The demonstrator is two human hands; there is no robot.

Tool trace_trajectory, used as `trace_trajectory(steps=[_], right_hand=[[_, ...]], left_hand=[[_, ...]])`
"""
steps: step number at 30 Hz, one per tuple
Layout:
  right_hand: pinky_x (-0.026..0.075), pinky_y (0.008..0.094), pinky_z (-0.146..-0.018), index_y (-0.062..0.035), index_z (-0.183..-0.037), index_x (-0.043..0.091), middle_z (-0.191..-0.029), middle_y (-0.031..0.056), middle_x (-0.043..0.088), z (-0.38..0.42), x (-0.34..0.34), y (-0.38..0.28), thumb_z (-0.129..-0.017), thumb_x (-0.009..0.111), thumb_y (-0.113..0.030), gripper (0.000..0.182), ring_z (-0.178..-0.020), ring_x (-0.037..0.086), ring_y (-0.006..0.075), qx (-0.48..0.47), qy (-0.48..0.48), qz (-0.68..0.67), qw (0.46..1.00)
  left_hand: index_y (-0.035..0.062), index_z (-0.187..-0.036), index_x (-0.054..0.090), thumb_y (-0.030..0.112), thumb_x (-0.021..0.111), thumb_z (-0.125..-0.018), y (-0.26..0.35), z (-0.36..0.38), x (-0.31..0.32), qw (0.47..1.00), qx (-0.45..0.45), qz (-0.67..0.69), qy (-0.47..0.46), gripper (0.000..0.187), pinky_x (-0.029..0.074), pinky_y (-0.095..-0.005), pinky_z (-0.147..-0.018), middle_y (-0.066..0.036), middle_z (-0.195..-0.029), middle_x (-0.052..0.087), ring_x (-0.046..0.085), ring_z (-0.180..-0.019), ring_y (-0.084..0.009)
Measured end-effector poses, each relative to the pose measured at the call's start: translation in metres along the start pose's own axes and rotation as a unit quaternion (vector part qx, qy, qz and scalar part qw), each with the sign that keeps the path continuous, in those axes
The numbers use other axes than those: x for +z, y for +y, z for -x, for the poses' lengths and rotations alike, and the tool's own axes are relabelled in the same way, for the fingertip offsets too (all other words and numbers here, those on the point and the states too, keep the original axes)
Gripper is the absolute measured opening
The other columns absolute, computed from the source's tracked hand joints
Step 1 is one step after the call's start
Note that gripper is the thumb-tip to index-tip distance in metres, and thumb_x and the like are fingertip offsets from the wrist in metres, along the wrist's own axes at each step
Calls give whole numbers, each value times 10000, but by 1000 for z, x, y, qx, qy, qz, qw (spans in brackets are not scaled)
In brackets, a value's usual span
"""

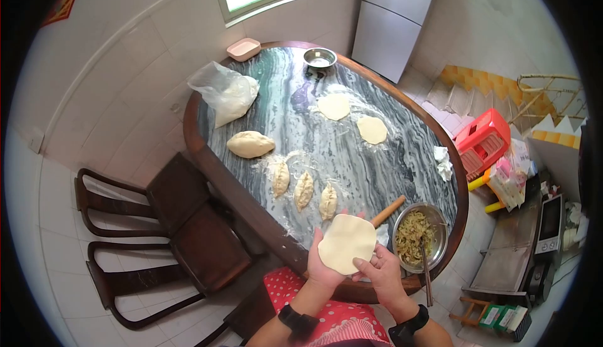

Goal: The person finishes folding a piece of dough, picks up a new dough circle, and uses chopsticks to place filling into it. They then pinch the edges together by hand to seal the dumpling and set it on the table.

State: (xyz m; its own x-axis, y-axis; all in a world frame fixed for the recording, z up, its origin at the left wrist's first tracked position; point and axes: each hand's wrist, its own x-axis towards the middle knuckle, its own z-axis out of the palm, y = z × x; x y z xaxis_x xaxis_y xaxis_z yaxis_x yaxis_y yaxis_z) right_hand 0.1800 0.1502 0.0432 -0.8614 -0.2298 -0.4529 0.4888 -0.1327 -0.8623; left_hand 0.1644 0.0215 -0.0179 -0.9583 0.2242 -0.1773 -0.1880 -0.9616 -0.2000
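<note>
A round, flat dough wrapper [347,244] lies across my left hand [322,265], which supports it from below, its fingers partly hidden. My right hand [381,273] pinches the wrapper's lower right edge, thumb on top. Just beyond is a wooden rolling pin [388,211], its near end hidden behind the wrapper. To the right stands a metal bowl [445,246] of chopped filling [414,234] with chopsticks [427,275] leaning in it. Three filled dumplings [304,191] sit in a row ahead of my hands on the floured marble table [377,174].
Two more flat wrappers [333,106] lie farther back. A dough lump [250,144] and a plastic bag of flour [231,96] are at left. A small metal bowl [320,59] and a pink dish [244,49] stand at the far edge. Wooden chairs [207,253] are left; crumpled tissue [443,163] lies right.
</note>
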Motion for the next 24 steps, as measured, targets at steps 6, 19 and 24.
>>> trace_trajectory(steps=[6,19,24], right_hand=[[514,270,-700,47,-1106,605,-877,87,672,-48,-8,-5,-927,584,-154,270,-795,632,122,-55,-4,202,978],[514,410,-786,-3,-996,660,-914,201,672,-278,112,-1,-864,549,-154,229,-870,646,351,-233,-101,497,830],[495,462,-799,-2,-930,660,-908,238,650,-322,179,26,-836,509,-93,199,-884,621,400,-232,-217,504,803]], left_hand=[[139,-1448,380,563,166,-988,64,9,9,997,60,-25,45,661,215,-626,-1120,-171,-1497,357,307,-1381,-416],[111,-1375,467,607,240,-977,258,1,16,970,175,-60,158,675,309,-604,-1078,-182,-1428,444,446,-1283,-389],[120,-1379,465,596,295,-974,300,-14,26,962,200,-58,176,648,315,-614,-1064,-161,-1400,482,481,-1250,-386]])
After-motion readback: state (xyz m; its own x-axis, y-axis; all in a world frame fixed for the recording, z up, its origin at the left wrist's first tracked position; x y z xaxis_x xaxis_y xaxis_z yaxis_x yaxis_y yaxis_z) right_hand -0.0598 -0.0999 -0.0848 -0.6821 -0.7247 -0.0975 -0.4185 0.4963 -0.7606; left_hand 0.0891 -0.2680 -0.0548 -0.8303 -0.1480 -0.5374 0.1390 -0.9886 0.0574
